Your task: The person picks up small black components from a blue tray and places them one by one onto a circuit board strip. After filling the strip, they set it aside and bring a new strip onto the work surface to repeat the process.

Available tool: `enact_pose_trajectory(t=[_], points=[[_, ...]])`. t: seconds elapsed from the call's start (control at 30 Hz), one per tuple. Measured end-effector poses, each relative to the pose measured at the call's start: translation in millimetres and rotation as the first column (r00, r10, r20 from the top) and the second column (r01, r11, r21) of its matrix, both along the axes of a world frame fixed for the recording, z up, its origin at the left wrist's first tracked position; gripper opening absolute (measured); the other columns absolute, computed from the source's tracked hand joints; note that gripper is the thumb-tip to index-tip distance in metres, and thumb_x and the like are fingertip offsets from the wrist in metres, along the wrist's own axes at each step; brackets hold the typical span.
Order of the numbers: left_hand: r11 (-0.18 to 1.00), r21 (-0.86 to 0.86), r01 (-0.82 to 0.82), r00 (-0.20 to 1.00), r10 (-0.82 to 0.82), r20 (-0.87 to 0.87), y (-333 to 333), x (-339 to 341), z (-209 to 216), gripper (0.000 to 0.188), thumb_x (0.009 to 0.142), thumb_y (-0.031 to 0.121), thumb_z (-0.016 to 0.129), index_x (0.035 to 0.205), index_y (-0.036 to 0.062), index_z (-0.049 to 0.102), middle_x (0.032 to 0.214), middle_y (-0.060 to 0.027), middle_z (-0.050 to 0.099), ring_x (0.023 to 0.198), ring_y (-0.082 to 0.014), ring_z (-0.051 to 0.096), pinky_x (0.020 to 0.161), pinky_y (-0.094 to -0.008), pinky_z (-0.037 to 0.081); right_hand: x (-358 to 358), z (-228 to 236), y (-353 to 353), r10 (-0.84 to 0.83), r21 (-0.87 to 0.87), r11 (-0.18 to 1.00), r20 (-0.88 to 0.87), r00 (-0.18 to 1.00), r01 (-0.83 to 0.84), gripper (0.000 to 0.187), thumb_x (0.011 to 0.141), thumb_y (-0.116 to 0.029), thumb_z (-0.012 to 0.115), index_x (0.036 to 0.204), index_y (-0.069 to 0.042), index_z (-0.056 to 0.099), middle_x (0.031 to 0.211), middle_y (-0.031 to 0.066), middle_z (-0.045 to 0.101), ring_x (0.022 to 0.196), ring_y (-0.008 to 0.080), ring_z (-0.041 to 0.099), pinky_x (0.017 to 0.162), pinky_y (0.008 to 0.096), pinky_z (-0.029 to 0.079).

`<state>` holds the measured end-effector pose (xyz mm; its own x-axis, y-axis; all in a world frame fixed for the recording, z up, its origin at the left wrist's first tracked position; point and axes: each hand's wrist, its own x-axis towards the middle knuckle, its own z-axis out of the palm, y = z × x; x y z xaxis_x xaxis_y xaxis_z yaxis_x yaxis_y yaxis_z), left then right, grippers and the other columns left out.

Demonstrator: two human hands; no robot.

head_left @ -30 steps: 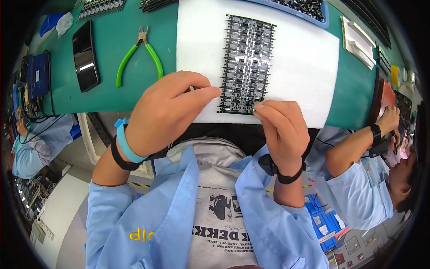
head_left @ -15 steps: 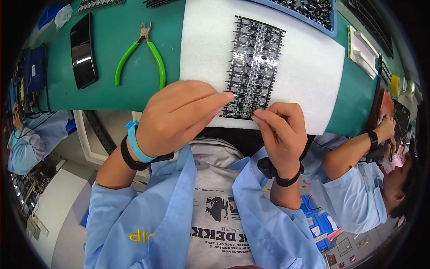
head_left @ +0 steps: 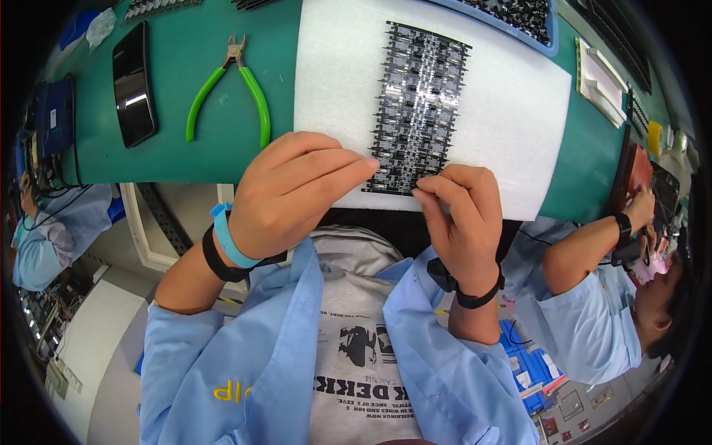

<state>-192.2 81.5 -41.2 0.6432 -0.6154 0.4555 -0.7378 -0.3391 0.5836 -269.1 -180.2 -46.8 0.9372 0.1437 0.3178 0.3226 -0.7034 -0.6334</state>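
Centrally, we see a dark panel (head_left: 421, 96) on white foam (head_left: 512, 122) | left hand (head_left: 285, 194): grip state, we cannot tell | right hand (head_left: 467, 211): grip pinched at panel's corner, contents unclear

Blue bin (head_left: 553, 44) cut off by top edge; black pieces (head_left: 523, 21) inside too small to tell. Right hand (head_left: 466, 211) hides lower right corner of board panel (head_left: 419, 104); anything pinched there unseen.
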Motion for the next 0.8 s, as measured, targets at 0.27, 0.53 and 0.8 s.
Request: enact_pose_trajectory(t=[0.27,0.53,0.8], points=[[1.0,0.002,-0.001,1.0,0.001,-0.016,2,-10,-10,0.043,0.077,-0.008,0.082,0.119,0.0009,0.084,0.113,-0.009,0.082,0.098,-0.0302,0.074,0.081,-0.0382,0.06,-5,-5,-4,0.03,-0.01,0.999,-0.012,0.999,-0.03,0.03,0.082,0.0,0.089,0.109,-0.007,0.079,0.107,0.0089,0.072,0.093,0.0294,0.066,0.078,0.0408,0.048],[0.999,0.041,0.029,0.999,-0.027,-0.031,7,-9,-8,0.04,0.081,0.0,0.078,0.12,0.0041,0.084,0.113,-0.0061,0.082,0.102,-0.0281,0.074,0.082,-0.0386,0.058,1,-1,-6,0.043,-0.038,0.998,-0.005,0.999,-0.043,0.028,0.085,0.007,0.088,0.11,-0.001,0.077,0.109,0.0132,0.07,0.094,0.0315,0.067,0.078,0.0394,0.054],[0.998,-0.065,0.026,0.996,-0.031,-0.082,6,1,7,0.035,0.079,-0.008,0.09,0.113,-0.0005,0.083,0.108,-0.015,0.081,0.095,-0.032,0.078,0.079,-0.039,0.063,12,11,-2,0.05,-0.114,0.992,-0.002,0.999,-0.05,0.028,0.086,0.006,0.088,0.11,0.0,0.076,0.11,0.0136,0.07,0.096,0.0319,0.068,0.079,0.0403,0.054]])
